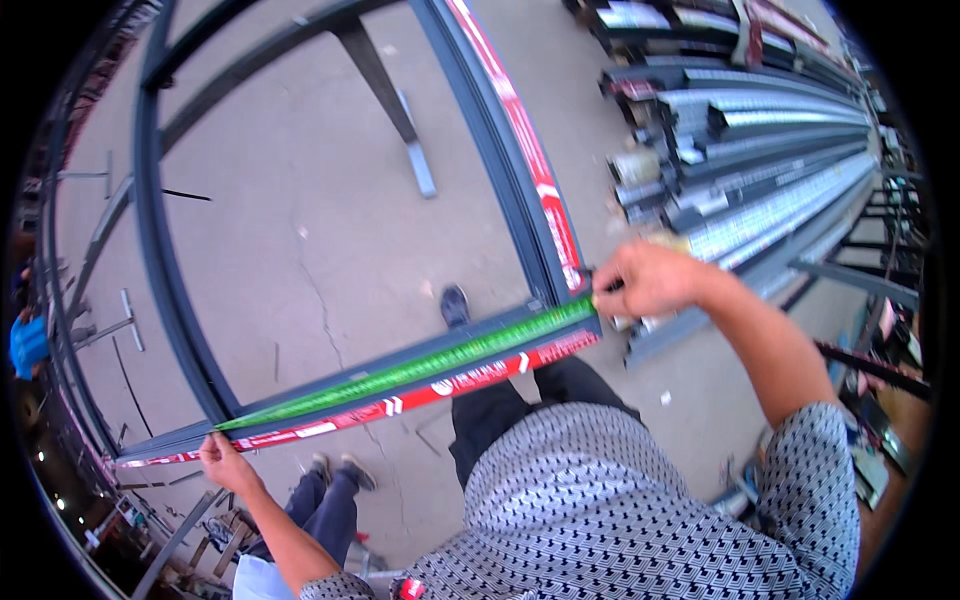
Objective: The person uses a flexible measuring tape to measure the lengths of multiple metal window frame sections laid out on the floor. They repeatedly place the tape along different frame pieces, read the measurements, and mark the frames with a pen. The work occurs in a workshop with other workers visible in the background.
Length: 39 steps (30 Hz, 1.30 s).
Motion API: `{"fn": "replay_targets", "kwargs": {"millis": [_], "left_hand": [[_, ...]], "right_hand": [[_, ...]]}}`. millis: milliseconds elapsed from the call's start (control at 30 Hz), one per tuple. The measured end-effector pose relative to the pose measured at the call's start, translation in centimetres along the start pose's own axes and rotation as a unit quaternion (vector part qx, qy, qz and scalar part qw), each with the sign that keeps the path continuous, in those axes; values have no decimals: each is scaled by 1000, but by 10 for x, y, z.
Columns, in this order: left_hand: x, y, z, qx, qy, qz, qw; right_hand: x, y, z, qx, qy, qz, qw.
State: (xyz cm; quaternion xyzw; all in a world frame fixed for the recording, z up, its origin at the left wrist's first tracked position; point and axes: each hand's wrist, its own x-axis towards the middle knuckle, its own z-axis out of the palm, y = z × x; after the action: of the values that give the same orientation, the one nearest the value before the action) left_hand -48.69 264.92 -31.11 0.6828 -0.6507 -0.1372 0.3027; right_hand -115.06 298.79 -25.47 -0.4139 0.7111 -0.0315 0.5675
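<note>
A long bright green tape [430,366] with fine marks along it, like a measuring tape's blade, stretches along the near bar of a dark grey metal frame [185,290]. My left hand [226,464] pinches its narrow left end at the frame's near-left corner. My right hand [648,280] is closed at its right end, by the near-right corner. Something small and dark shows at the right fingertips; my fingers partly hide it. Red-and-white film [470,380] runs along the bar's outer side, just below the tape, and up the right bar.
Long metal profiles [760,160] lie stacked at the right. Stand legs [375,80] show beneath the frame. Another person's legs [325,500] are at the lower left, and someone in blue [30,342] is at the far left edge. My shoe [454,306] shows inside the frame opening.
</note>
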Motion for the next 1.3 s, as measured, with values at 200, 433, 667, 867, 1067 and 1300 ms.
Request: {"fn": "replay_targets", "kwargs": {"millis": [200, 433, 667, 867, 1067, 1300], "left_hand": [[-5, 30, 7, -55, -11, -17, 998], [-13, 59, 6, -37, 7, -61, 997], [-16, 90, 8, -23, -16, -119, 992], [-62, 142, 39, 120, 51, 87, 988], [-182, 272, 107, 0, -109, 132, 985], [-303, 359, 153, 18, -182, 193, 964]], "right_hand": [[-26, 10, 13, -32, 106, -50, 993], [-39, 21, 33, -11, 127, -54, 990], [-49, 23, 57, 207, 140, 23, 968], [-49, 41, 50, 295, 187, 4, 937], [-54, 104, 30, 228, 240, -54, 942], [-87, 192, 13, 323, 263, -26, 909]]}}
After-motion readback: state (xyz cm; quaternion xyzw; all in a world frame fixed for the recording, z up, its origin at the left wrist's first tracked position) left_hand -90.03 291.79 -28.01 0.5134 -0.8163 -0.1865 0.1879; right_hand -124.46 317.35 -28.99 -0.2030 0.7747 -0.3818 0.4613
